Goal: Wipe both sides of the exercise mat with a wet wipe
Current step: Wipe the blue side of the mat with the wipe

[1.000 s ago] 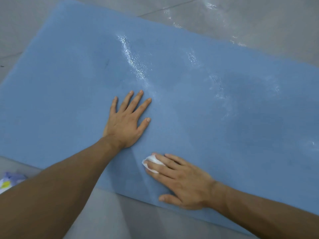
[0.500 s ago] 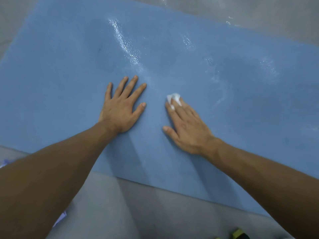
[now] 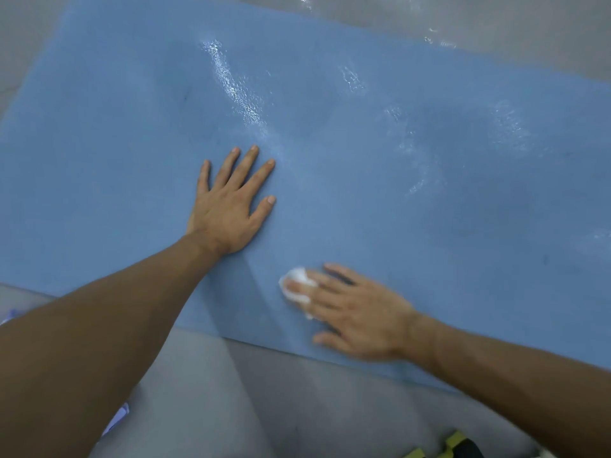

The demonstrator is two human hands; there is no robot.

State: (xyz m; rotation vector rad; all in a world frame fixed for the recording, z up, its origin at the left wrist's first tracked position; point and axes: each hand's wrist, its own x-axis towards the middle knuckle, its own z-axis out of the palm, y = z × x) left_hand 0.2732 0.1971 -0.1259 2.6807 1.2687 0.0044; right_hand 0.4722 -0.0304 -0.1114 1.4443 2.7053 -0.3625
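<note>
A blue exercise mat (image 3: 413, 200) lies flat on the grey floor and fills most of the view, with shiny wet streaks across its far half. My left hand (image 3: 228, 206) rests flat on the mat near its middle, fingers spread. My right hand (image 3: 357, 312), blurred by motion, presses a crumpled white wet wipe (image 3: 296, 285) onto the mat near the front edge with straight fingers laid over it.
Grey tiled floor (image 3: 264, 408) surrounds the mat. A white and purple packet (image 3: 117, 419) peeks out beside my left forearm at the lower left. A yellow and black object (image 3: 453, 446) sits at the bottom edge.
My right hand has swept the wipe back from the mat's middle toward the front edge. My left hand has stayed planted in place.
</note>
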